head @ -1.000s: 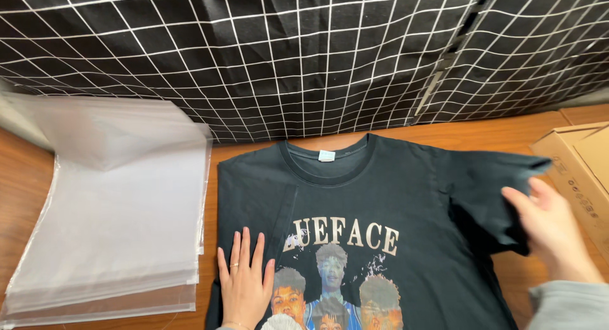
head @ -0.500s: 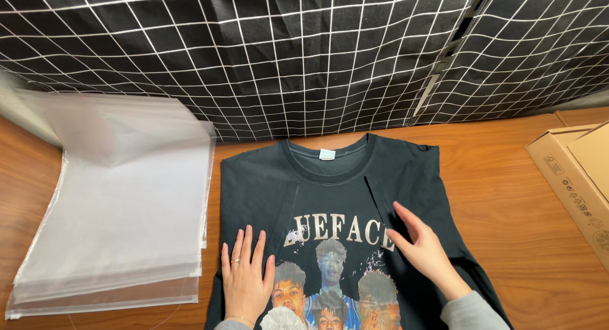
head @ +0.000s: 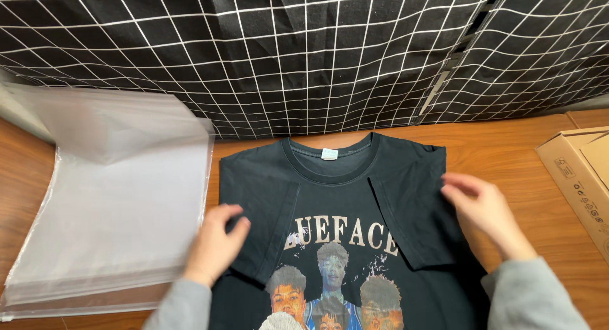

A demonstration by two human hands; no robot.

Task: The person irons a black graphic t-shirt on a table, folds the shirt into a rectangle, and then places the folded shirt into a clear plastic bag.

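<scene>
A black T-shirt (head: 336,197) with a printed picture of faces and pale lettering lies flat on the wooden table (head: 501,146), collar toward the far side. Both sleeves are folded inward over the chest. My left hand (head: 216,241) rests on the folded left sleeve with the fingers curled against the cloth. My right hand (head: 482,209) lies at the shirt's right edge, fingers spread on the folded right side. Grey sleeves cover both of my forearms.
A stack of clear plastic bags (head: 108,203) lies to the left of the shirt. A black cloth with a white grid (head: 304,57) hangs along the back. An open cardboard box (head: 580,178) stands at the right edge.
The right sleeve, then the left, has been folded over the chest. My left hand moved from the print onto the left sleeve; my right hand moved out to the shirt's right edge.
</scene>
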